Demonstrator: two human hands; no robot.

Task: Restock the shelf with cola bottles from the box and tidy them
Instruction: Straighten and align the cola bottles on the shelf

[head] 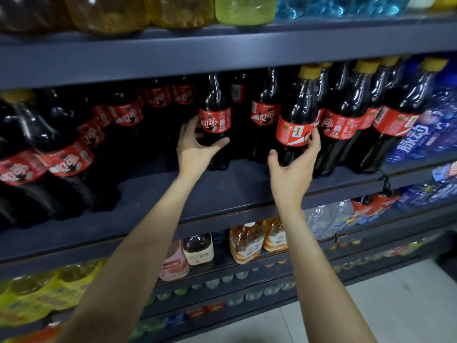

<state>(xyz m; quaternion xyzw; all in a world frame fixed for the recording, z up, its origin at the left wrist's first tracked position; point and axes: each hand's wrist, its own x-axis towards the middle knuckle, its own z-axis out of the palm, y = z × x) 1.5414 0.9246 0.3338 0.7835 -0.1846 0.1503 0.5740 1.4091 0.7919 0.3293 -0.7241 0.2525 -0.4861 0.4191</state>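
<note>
Dark store shelf, upright cola rows: left hand curled around one rear bottle, right hand gripped front bottle, both directly ahead.

Both arms reach forward, left hand and right hand fingers curled, gripping.

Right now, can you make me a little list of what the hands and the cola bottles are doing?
left hand: curled round a cola bottle set back on the shelf
right hand: cupping a yellow-capped cola bottle nearer the front
cola rows: more bottles to both sides
gap: bare shelf in front of the hands
right neighbours: blue bottles
shelf below: tea bottles
</note>
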